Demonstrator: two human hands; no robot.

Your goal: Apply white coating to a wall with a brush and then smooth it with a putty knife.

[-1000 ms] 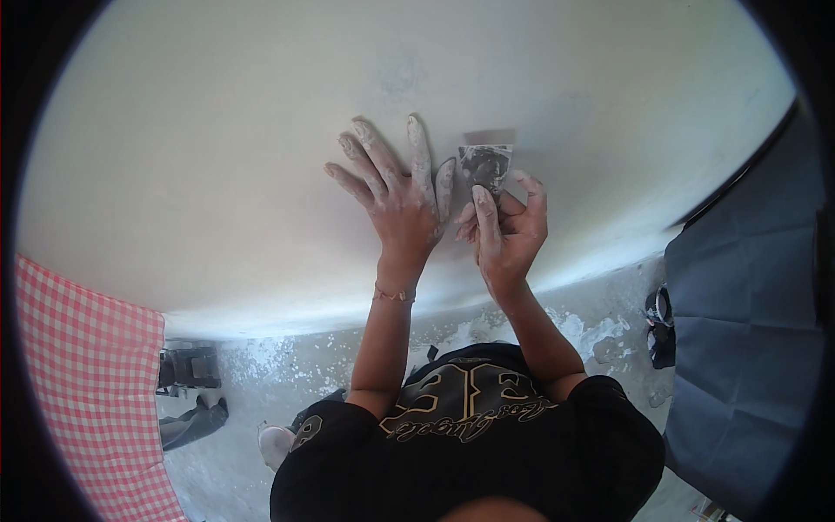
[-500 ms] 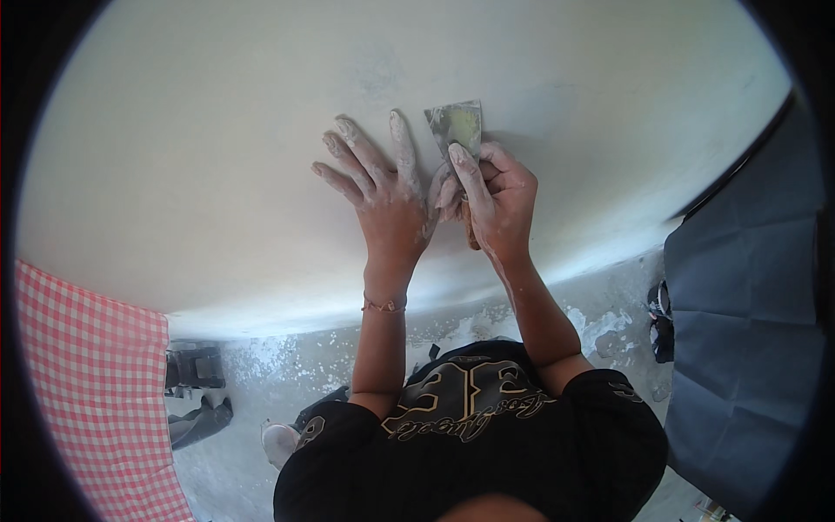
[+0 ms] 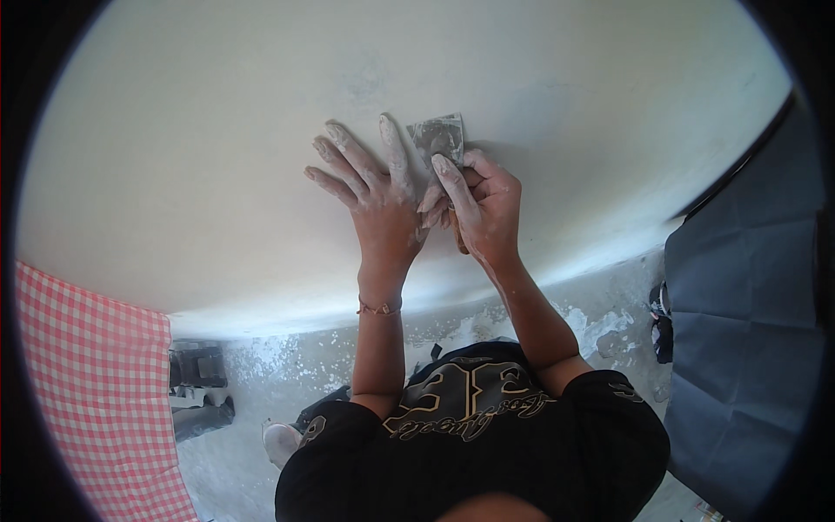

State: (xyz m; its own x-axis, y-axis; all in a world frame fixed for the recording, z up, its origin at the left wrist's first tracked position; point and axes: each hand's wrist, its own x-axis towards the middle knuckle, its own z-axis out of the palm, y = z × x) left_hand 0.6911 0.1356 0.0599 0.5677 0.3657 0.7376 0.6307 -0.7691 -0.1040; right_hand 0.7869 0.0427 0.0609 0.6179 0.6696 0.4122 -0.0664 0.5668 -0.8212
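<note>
Against the pale wall, my left hand has its fingers spread, coated with whitish dust or paste. My right hand grips a putty knife by its brown handle, the thumb laid along the smeared metal blade. The blade points up and sits just right of my left index finger. Part of the handle is hidden behind my right fingers, which lie close to the left thumb side; whether the hands touch I cannot tell. A faint grey patch marks the wall above my hands.
A red-and-white checked cloth hangs at the left, with dark objects beside it. Dark blue-grey sheeting covers the right side. White spatters dot the grey floor. Dark shoes stand by the sheeting.
My right hand and the putty knife have moved a little left and down. My left hand has shifted slightly left, its fingers still spread.
</note>
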